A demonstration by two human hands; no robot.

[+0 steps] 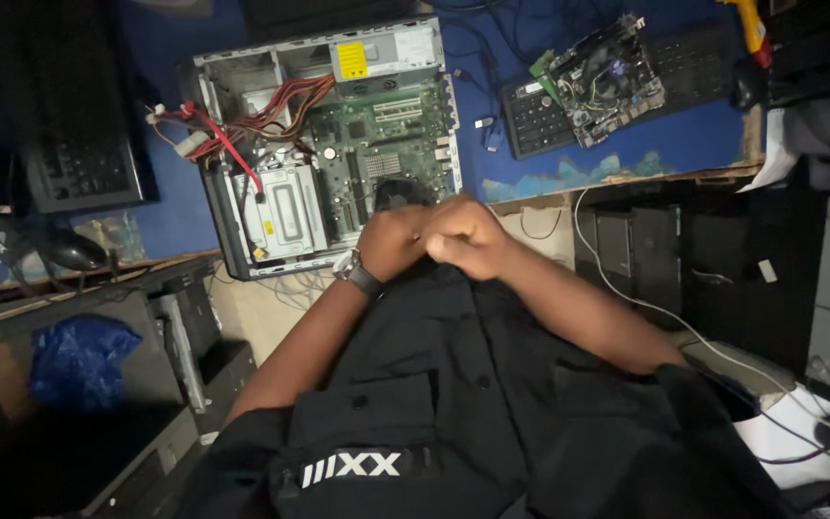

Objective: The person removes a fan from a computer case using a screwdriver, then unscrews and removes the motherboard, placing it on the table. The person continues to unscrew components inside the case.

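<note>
My left hand (391, 240), with a wristwatch (357, 272) on it, and my right hand (470, 235) are pressed together with curled fingers, just in front of my black shirt. Whether anything small sits between them is hidden. Right behind the hands lies an open desktop computer case (228, 207) on its side on the blue table (175, 202). Inside it I see a green motherboard (391, 130), a dark fan (401, 190) next to my knuckles, a metal drive cage (285, 211), a power supply (381, 53) and a bundle of red and orange cables (242, 130).
A loose circuit board (602, 77) rests on a black keyboard (694, 62) at the back right. Another black keyboard (74, 125) and a mouse (69, 250) lie at the left. A blue plastic bag (79, 356) sits low on the left. A white cable (626, 288) runs down the right.
</note>
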